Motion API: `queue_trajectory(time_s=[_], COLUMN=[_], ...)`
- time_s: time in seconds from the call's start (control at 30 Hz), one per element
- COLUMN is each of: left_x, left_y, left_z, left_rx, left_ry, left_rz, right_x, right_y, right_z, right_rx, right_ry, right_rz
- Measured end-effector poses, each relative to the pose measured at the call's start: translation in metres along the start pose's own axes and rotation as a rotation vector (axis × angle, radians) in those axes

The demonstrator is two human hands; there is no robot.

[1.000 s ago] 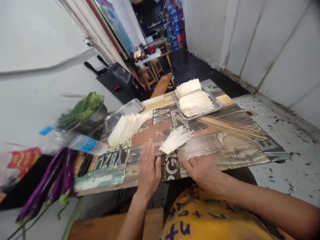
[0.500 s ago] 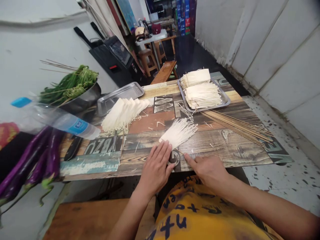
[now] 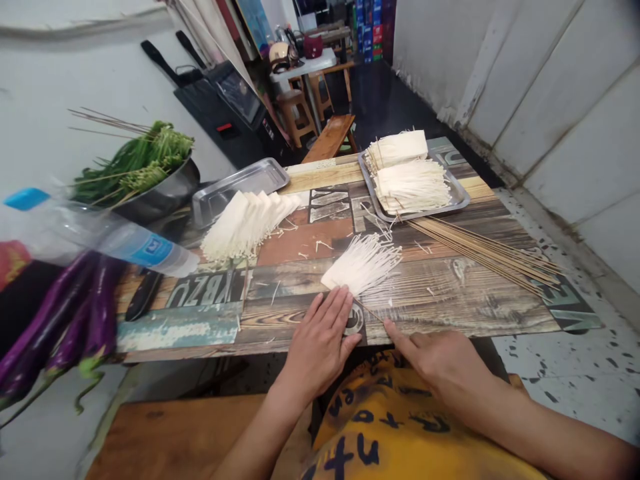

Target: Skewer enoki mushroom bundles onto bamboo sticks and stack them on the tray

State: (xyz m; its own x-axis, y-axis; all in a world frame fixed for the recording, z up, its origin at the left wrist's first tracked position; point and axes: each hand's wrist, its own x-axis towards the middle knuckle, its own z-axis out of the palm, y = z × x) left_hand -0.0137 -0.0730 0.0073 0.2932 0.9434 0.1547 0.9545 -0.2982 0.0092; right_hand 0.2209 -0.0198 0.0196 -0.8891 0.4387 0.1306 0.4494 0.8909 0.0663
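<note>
A flat bunch of enoki mushrooms [image 3: 361,264] lies on the wood-patterned table [image 3: 280,283] in front of me. My left hand [image 3: 323,333] rests with fingers stretched flat, its fingertips on the near edge of that bunch. In my right hand [image 3: 430,353] a thin bamboo skewer [image 3: 369,311] is gripped, the index finger laid along it; it slants toward the bunch's near edge by my left fingertips. Whether its tip is inside the mushrooms I cannot tell. A row of sliced enoki bunches [image 3: 250,223] sits farther left. More loose skewers [image 3: 490,255] lie to the right.
At the far right a metal tray [image 3: 463,200] holds enoki bunches. An empty metal tray [image 3: 240,188], a bowl [image 3: 173,190] of greens, a water bottle [image 3: 113,230], a black-handled knife [image 3: 144,295] and purple eggplants [image 3: 103,313] occupy the left side. A wooden bench [image 3: 333,139] stands beyond the table.
My right hand has drawn a little to the right and toward me, and more of the skewer shows. The left hand stays flat at the bunch; the view has shifted slightly.
</note>
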Motion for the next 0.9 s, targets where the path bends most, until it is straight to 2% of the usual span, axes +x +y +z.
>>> queue_trajectory(time_s=[0.23,0.33,0.43,0.6,0.73,0.9], left_x=[-0.001,-0.004,-0.003,0.005,0.007,0.007], left_y=[-0.002,-0.012,-0.022,-0.023,-0.019,-0.019], left_z=[-0.003,-0.010,-0.013,-0.006,-0.001,0.000], left_rx=[-0.105,-0.209,-0.232,-0.167,-0.114,-0.101], left_ry=[-0.010,0.058,0.125,0.011,0.006,0.017], left_rz=[-0.002,-0.123,-0.245,-0.158,-0.150,-0.141], right_x=[-0.011,-0.012,-0.012,-0.009,-0.011,-0.013], right_y=[-0.003,-0.002,0.000,0.005,0.008,0.009], right_z=[-0.007,-0.006,-0.006,-0.013,-0.016,-0.013], right_rx=[-0.016,0.006,0.012,0.024,0.103,0.098], right_ry=[0.049,0.075,0.017,-0.056,-0.053,-0.083], right_rz=[0.026,0.033,0.022,0.024,0.004,0.004])
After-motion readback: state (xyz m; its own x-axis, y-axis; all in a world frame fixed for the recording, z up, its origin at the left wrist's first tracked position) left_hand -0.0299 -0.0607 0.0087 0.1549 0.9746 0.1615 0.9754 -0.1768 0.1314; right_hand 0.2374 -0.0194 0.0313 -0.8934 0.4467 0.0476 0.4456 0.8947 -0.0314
